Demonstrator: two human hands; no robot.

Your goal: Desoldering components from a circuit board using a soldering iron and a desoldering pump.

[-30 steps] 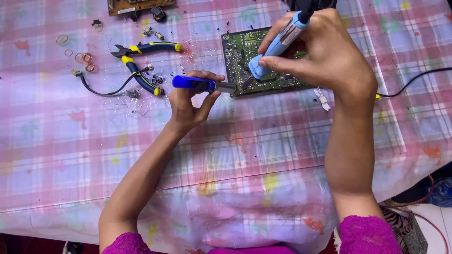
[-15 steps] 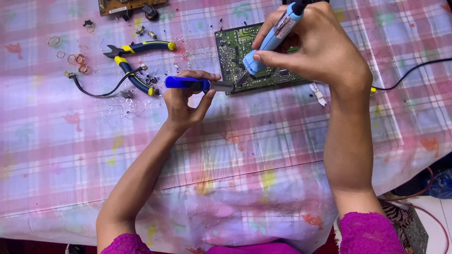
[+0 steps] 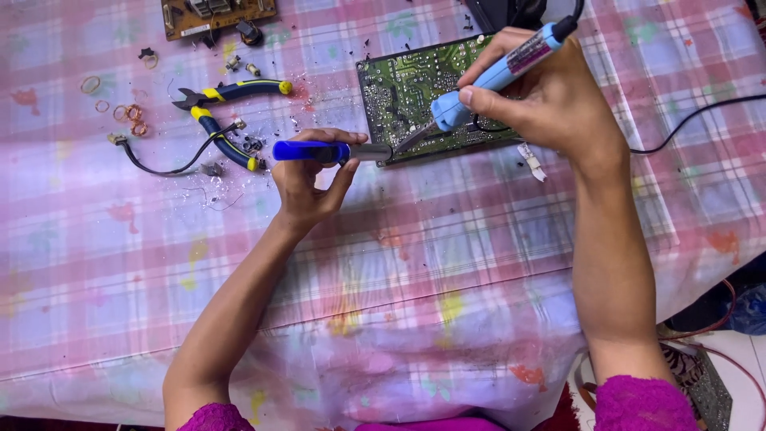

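Note:
A green circuit board (image 3: 407,84) lies flat on the pink checked tablecloth (image 3: 399,263). My right hand (image 3: 550,100) grips a light blue soldering iron (image 3: 499,73) like a pen, its tip touching the board's near edge. My left hand (image 3: 311,179) holds a blue-handled tool with a grey metal barrel (image 3: 323,151) level, the barrel's end meeting the board's near left corner beside the iron's tip. The iron's black cord (image 3: 694,120) trails off to the right.
Blue and yellow pliers (image 3: 227,112) lie open left of the board, with a black wire (image 3: 159,164), small metal rings (image 3: 128,116) and scattered bits around them. A brown circuit board (image 3: 215,14) sits at the top edge. The table's front edge drops off below.
The view has shifted slightly; both hands stay at the board's near edge with the same tools. The iron's tip remains at the same spot.

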